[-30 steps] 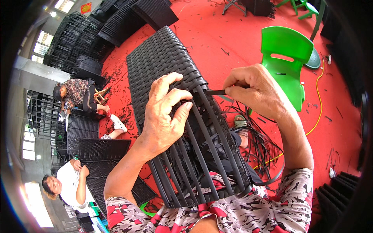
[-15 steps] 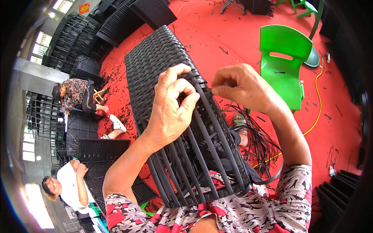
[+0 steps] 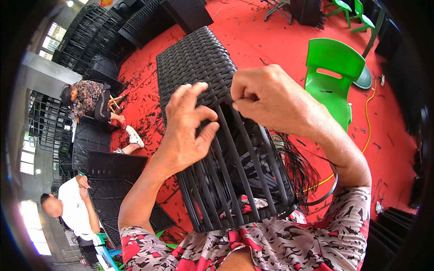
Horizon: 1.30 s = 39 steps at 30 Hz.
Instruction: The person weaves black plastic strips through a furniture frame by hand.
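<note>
Your black woven piece (image 3: 194, 58) stands in front of your chest, its near end close to your patterned shirt (image 3: 294, 244) and its far end leaning a little to your left. The finished weave covers the far part; nearer to you, bare black bars (image 3: 236, 167) run lengthwise with gaps between them.

Your left grip (image 3: 183, 128) lies over the left side of the piece, by the border between weave and bars. Its fingers are loosely bent, the upper ones over the weave, the index and thumb tips near each other beside a bar; I cannot tell whether they pinch anything. Your right grip (image 3: 275, 99) is at the right edge, by the same border, with its fingers curled in against the thumb. Whatever may be between them is hidden, so I cannot tell if it is grasping a strip.

Loose black strips (image 3: 307, 165) hang in a tangle at the right of the piece, below your right forearm. Beyond that forearm a green chair (image 3: 339, 97) stands on the red floor (image 3: 271, 40), with a yellow cord (image 3: 369, 131) curving past it. On your left, a person in white (image 3: 77, 205) and a person in a patterned top (image 3: 90, 97) sit by black woven panels (image 3: 113, 167).
</note>
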Each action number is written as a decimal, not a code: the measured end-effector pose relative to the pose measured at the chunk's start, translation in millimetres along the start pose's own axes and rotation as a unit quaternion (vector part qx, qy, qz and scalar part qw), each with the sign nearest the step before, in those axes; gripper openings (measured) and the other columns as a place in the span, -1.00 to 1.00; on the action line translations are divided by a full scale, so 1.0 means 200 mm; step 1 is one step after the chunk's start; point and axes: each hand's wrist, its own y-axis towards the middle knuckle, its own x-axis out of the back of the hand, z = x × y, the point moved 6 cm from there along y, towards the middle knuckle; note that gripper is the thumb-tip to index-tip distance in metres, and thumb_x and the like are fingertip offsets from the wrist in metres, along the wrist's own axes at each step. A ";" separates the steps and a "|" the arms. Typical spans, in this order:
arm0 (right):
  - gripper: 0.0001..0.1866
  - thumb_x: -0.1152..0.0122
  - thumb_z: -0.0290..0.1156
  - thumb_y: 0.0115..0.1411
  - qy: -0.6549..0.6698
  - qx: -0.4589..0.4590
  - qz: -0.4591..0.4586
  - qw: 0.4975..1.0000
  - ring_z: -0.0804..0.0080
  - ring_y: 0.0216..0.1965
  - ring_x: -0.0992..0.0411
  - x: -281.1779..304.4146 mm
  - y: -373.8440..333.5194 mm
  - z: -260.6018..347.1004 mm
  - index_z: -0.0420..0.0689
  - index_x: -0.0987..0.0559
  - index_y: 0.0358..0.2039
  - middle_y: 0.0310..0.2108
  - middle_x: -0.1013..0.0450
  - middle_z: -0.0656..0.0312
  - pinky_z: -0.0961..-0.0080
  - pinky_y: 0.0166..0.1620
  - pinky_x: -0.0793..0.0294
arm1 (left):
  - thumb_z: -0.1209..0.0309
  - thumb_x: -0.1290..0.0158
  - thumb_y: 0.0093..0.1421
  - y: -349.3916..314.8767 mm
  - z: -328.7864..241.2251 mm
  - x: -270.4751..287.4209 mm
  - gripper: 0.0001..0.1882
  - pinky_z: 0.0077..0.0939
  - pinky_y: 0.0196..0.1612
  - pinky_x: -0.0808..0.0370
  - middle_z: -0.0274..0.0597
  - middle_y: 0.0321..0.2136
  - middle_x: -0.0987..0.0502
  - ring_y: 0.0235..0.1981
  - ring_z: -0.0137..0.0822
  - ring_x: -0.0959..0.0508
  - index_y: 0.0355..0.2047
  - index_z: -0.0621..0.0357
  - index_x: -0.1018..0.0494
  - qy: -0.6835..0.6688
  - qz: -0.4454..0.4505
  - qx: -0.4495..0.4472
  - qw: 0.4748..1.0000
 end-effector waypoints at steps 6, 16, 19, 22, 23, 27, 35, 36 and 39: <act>-0.86 -0.13 -0.55 -0.19 -0.148 0.091 0.160 0.972 -0.09 -0.43 -0.48 -0.15 0.05 0.10 -0.30 -0.57 -0.54 -0.54 -0.47 -0.10 0.18 -0.33 -0.49 | 0.43 -0.13 0.01 0.02 -0.03 -0.05 -0.84 0.14 0.22 0.06 0.01 0.14 -0.23 0.22 0.11 -0.05 -0.36 0.17 -0.51 0.010 0.053 -0.011 0.998; -0.83 -0.12 -0.46 0.17 0.191 -0.008 0.092 0.977 0.43 -0.61 -0.47 -0.20 0.02 0.03 -0.29 -0.56 -0.30 -0.57 -0.47 0.16 0.47 -0.49 -0.46 | 0.51 -0.12 0.08 0.01 0.02 0.14 -0.94 -0.29 0.19 -0.15 -0.09 0.07 -0.32 0.14 -0.16 -0.27 -0.49 0.22 -0.46 -0.286 -0.081 0.049 0.954; -0.82 -0.11 -0.45 0.18 0.313 -0.073 0.161 0.933 0.51 -0.61 -0.45 -0.24 0.03 0.02 -0.32 -0.55 -0.31 -0.58 -0.46 0.17 0.48 -0.51 -0.46 | 0.47 -0.12 0.11 -0.03 0.02 0.19 -0.91 -0.27 0.20 -0.12 -0.08 0.09 -0.31 0.15 -0.15 -0.25 -0.47 0.22 -0.46 -0.248 -0.104 0.042 0.962; -0.85 -0.16 -0.47 0.03 0.094 0.006 0.061 0.994 0.21 -0.60 -0.48 -0.17 0.07 0.07 -0.32 -0.56 -0.50 -0.65 -0.44 0.01 0.36 -0.50 -0.46 | 0.42 -0.15 0.08 -0.14 0.08 0.14 -0.89 -0.23 0.19 -0.12 -0.09 0.11 -0.28 0.15 -0.04 -0.22 -0.48 0.20 -0.48 -0.060 -0.109 0.037 0.992; -0.86 -0.17 -0.47 -0.01 0.018 0.058 0.026 0.998 0.13 -0.60 -0.48 -0.17 0.07 0.08 -0.32 -0.55 -0.55 -0.66 -0.44 -0.03 0.33 -0.49 -0.46 | 0.41 -0.15 0.06 -0.17 0.08 0.11 -0.88 -0.14 0.22 -0.05 -0.06 0.14 -0.26 0.18 0.02 -0.15 -0.43 0.20 -0.51 -0.007 -0.078 0.014 0.997; -0.92 -0.11 -0.56 -0.16 -0.142 0.154 0.136 0.968 -0.09 -0.52 -0.46 -0.32 0.09 0.11 -0.31 -0.53 -0.63 -0.64 -0.43 -0.12 0.19 -0.42 -0.48 | 0.40 -0.12 0.04 -0.20 0.06 -0.01 -0.82 0.14 0.21 0.06 0.03 0.21 -0.14 0.23 0.14 -0.04 -0.34 0.19 -0.54 0.039 0.030 0.013 0.999; -0.85 -0.24 -0.49 0.03 0.025 0.055 0.098 0.993 0.60 -0.57 -0.42 -0.30 0.09 0.03 -0.23 -0.59 -0.35 -0.61 -0.45 0.24 0.58 -0.51 -0.42 | 0.51 -0.16 -0.02 -0.17 0.11 0.05 -0.95 -0.21 0.22 -0.09 -0.14 0.11 -0.27 0.18 -0.11 -0.20 -0.52 0.19 -0.50 -0.119 -0.034 0.082 0.989; -0.84 -0.24 -0.46 0.07 0.032 0.102 0.071 0.992 0.62 -0.55 -0.42 -0.30 0.09 0.05 -0.22 -0.59 -0.32 -0.60 -0.45 0.26 0.60 -0.52 -0.41 | 0.50 -0.15 0.01 -0.17 0.11 0.09 -0.95 -0.25 0.19 -0.14 -0.13 0.10 -0.29 0.15 -0.14 -0.24 -0.51 0.19 -0.50 -0.183 -0.055 0.089 0.977; -0.83 -0.23 -0.44 0.08 0.233 -0.084 0.197 0.949 0.49 -0.59 -0.47 -0.40 0.08 0.06 -0.25 -0.60 -0.33 -0.61 -0.47 0.20 0.53 -0.51 -0.44 | 0.48 -0.10 0.11 -0.15 0.07 0.30 -0.92 -0.38 0.06 -0.29 -0.11 0.06 -0.33 0.03 -0.23 -0.37 -0.50 0.22 -0.47 -0.226 -0.135 0.065 0.963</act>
